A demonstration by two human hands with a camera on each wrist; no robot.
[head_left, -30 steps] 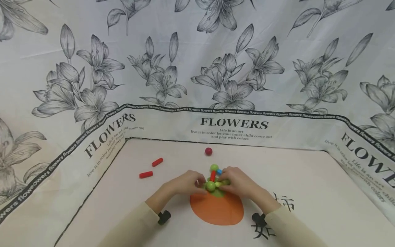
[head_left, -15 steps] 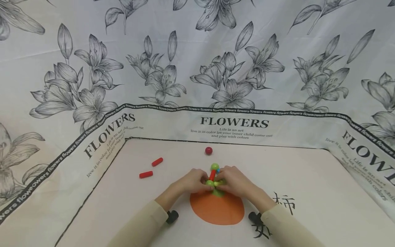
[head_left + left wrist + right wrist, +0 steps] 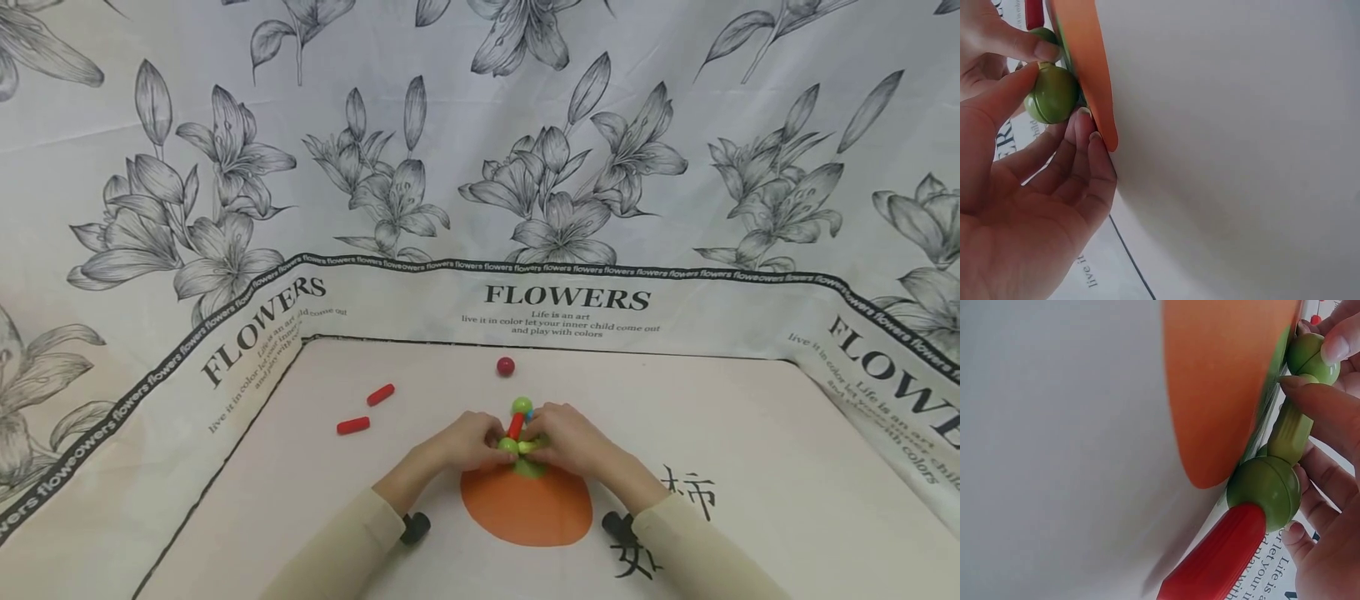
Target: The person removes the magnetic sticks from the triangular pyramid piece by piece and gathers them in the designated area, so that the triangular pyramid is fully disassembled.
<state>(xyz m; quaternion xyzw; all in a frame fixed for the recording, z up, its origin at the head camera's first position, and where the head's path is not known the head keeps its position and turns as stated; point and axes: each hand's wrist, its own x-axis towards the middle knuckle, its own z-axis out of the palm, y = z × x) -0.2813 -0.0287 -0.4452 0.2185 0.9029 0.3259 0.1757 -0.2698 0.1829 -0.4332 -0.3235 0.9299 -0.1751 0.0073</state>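
Note:
Both hands meet over a toy frame of balls and rods, in the middle of the head view. My left hand point(image 3: 472, 442) pinches a green ball point(image 3: 1052, 95) between thumb and fingers. My right hand point(image 3: 566, 437) grips the short yellow-green rod point(image 3: 1290, 431) that meets this ball, its thumb close to the joint. At that rod's other end is another green ball point(image 3: 1265, 492), with a red rod point(image 3: 1216, 556) running out of it. In the head view, a red rod point(image 3: 516, 426) leads to a far green ball point(image 3: 522, 406). A blue piece point(image 3: 529, 415) is mostly hidden by the right hand.
Two loose red rods point(image 3: 353, 426) lie on the table at the left. A dark red ball point(image 3: 506, 367) sits behind the frame. An orange fruit print point(image 3: 527, 508) is on the white tablecloth point(image 3: 750, 425), and a flowered curtain point(image 3: 465, 300) stands behind.
My left hand has moved right and closed its fingers on the near green ball. My right hand has shifted slightly left, covering more of the blue piece. The loose pieces stay put.

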